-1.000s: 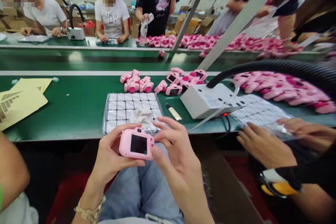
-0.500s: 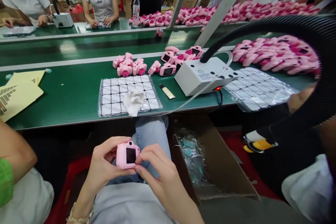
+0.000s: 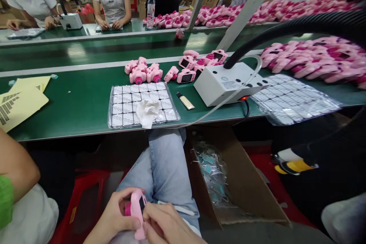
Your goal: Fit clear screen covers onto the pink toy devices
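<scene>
A small pink toy camera [image 3: 136,209] is low over my lap, turned edge-on, with its dark screen facing right. My left hand [image 3: 113,219] grips its left side. My right hand [image 3: 167,224] presses against its right face with the fingers bent. On the green table ahead lies a clear tray of white labelled squares [image 3: 126,106] with a crumpled white tissue [image 3: 147,111] on top. Behind the tray is a small heap of pink cameras [image 3: 143,71].
A white box device [image 3: 225,83] with a black hose stands right of the tray, a second tray [image 3: 291,99] beyond it. An open cardboard box [image 3: 248,187] of plastic scraps sits by my knee. Yellow sheets [image 3: 20,101] lie left. Co-workers flank me and stand across.
My hands and the pink camera have dropped toward my lap and the camera has turned from screen-up to edge-on. The neighbour's hands have left the right tray.
</scene>
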Demonstrator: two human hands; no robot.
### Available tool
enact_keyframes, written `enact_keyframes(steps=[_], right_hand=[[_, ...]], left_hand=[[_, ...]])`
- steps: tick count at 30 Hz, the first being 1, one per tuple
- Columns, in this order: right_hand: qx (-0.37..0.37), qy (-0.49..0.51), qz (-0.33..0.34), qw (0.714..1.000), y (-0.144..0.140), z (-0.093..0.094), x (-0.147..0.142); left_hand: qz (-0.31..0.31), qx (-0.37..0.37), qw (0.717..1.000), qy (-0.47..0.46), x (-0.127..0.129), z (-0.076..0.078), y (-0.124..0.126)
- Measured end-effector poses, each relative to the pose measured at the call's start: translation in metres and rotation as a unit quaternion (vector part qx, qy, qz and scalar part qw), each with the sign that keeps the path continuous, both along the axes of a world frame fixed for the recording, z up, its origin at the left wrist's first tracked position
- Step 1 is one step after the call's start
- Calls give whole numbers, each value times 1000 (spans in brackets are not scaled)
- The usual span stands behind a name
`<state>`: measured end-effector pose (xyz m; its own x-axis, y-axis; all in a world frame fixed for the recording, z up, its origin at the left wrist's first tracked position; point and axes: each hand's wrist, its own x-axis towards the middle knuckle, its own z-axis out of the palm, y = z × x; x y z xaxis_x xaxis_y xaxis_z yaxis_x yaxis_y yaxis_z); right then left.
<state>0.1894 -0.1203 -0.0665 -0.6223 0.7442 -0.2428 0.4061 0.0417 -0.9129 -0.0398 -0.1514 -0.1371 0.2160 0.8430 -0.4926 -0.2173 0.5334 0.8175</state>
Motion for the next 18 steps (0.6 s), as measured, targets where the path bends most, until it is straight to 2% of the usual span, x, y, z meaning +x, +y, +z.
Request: enact_keyframes(steps=[3,8,12,15,18], right_hand=[[-86,16,7,996,5,-3,-8],[-153,72,-79,982,3,-14,-15],[-109,61,-115,985,-5,-23,-13],[-53,37,-119,991,-8,-20,-10],[-59,31,-117,991,-8,-15,-7]], left_hand=[[-33,-6,999,8,-6,12,7],[-68,11,998,11,-9,21,23],[-83,22,996,12,-5,21,25],[-71,31,997,28,-3,22,26],[-60,29,997,36,-3,22,27]])
